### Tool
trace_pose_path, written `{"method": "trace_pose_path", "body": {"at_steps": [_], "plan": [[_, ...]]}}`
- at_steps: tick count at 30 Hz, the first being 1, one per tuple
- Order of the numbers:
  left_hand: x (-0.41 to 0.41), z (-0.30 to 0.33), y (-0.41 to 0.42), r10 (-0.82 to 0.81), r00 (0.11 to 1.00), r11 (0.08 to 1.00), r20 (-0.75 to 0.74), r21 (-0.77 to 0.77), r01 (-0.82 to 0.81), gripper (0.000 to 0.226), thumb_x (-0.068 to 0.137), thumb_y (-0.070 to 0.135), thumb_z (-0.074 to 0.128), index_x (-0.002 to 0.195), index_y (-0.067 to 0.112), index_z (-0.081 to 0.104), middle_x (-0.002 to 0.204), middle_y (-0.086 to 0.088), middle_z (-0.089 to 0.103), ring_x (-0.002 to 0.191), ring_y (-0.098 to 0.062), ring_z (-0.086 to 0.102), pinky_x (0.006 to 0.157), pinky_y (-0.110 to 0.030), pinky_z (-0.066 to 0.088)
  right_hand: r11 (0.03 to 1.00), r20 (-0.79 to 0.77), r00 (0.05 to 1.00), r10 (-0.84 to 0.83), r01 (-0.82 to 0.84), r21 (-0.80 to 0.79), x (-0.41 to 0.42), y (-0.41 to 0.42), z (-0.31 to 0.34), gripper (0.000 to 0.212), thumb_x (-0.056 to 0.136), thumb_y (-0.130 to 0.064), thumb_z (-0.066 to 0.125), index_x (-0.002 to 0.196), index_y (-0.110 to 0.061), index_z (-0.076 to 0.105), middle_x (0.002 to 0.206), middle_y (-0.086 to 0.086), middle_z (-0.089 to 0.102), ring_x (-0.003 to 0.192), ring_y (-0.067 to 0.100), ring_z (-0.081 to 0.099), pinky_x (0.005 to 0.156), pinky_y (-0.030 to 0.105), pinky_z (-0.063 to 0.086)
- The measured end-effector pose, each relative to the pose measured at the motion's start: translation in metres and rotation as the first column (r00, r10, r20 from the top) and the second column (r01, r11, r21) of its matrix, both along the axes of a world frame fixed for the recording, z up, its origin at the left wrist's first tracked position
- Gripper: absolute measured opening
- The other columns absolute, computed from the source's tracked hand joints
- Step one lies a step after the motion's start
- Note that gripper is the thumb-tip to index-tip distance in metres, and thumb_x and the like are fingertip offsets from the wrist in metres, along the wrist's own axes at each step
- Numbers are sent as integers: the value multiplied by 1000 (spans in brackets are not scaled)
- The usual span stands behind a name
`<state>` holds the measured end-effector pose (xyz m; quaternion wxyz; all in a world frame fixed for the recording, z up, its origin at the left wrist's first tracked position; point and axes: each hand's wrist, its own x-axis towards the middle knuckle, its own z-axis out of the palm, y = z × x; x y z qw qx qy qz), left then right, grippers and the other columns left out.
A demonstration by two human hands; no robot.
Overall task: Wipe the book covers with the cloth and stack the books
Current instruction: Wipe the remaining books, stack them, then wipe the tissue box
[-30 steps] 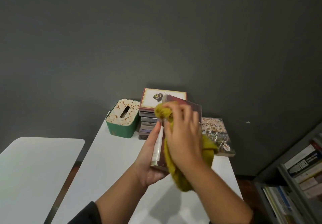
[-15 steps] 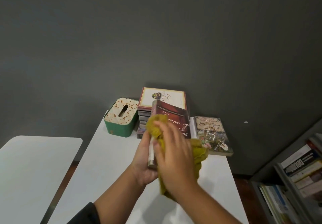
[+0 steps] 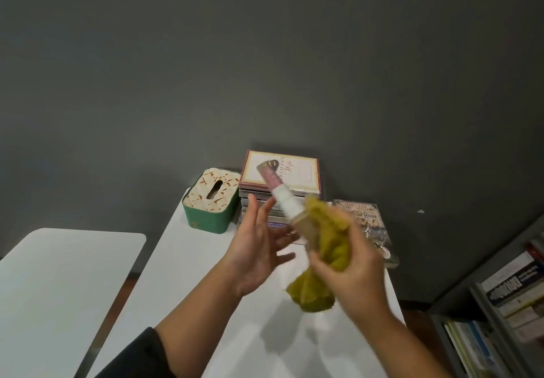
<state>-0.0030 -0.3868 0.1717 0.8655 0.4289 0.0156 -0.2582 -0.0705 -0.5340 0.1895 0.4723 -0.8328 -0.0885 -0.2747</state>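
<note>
The right hand [image 3: 350,263] grips a motion-blurred book [image 3: 282,198] together with the yellow-green cloth [image 3: 326,239], the book seen edge-on above the white table [image 3: 188,260] so its cover is hidden. The left hand [image 3: 259,245] is spread with straight fingers just beside it, holding nothing. Behind stand the stack of books [image 3: 279,171], partly hidden by the held book, and a single book [image 3: 374,224] lying half covered by the cloth.

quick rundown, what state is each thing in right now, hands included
left hand: open, fingers spread, holding nothing
right hand: grips the cloth and the book
book: lifted, tilted, spine toward the camera
cloth: bunched against the book
book stack: piled flat by the wall
lone book: flat on the table
tissue box: no tissue showing
</note>
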Motion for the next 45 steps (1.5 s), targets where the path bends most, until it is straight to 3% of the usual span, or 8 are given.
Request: {"method": "trace_pose_path", "body": {"at_steps": [4,7,12,17,24,34,40,45], "plan": [[8,-8,6,95,988,984,123,137,-112,38,92,58,33,114,35,54,110,2,66,120,-24,55,107,-49,34,784,-163,972,167,-31,620,14,-41,25,53,57,-19,84,105,-20,63,96,4,72,89,30,69,65,36,58],[3,-7,15,71,991,993,114,84,-81,26,86,40,50,103,25,62,90,1,74,87,-16,71,80,-37,53,709,-262,911,320,-47,703,16,-63,37,62,48,-36,88,103,-16,67,99,15,71,85,31,70,61,37,58],[-7,2,7,-2,999,990,-36,-143,-3,39,79,37,57,110,13,62,91,-10,73,80,-22,71,78,-41,56,762,-348,931,112,144,631,22,-71,32,23,79,-15,68,102,-17,64,97,11,72,78,22,71,61,32,58],[-15,18,-11,-25,1000,978,11,-209,27,38,80,38,54,110,16,64,96,-10,73,82,-22,71,75,-37,57,889,-214,866,-451,456,-28,32,-47,14,45,93,-31,52,137,-29,40,133,1,51,115,20,52,86,34,47],[-16,14,-16,-2,999,986,-52,-167,-6,43,94,38,46,120,9,64,115,-14,68,100,-25,67,85,-37,53,825,69,964,-257,256,-504,9,39,-15,51,91,-32,33,142,-25,37,136,5,53,126,22,44,99,43,34],[-29,9,-6,-67,995,998,67,-7,68,29,94,0,44,115,15,57,94,-11,71,87,-22,68,77,-40,55,898,-188,886,-424,384,-214,49,-23,-2,45,97,-15,43,141,-26,39,139,2,47,126,19,42,101,38,38],[-25,3,-6,-42,996,998,72,-36,45,34,91,-8,39,113,9,60,95,-15,68,85,-23,65,74,-36,56,931,-92,990,-108,69,-358,18,40,-24,54,91,-33,30,143,-45,22,146,-11,38,136,13,30,109,37,28],[-19,-1,2,-45,997,999,67,-10,46,40,84,-2,51,121,13,55,100,-15,69,94,-26,65,87,-45,52,927,-176,914,-365,340,-157,56,0,-18,48,96,-18,45,141,-31,35,140,-2,44,130,19,39,104,44,38]]}}
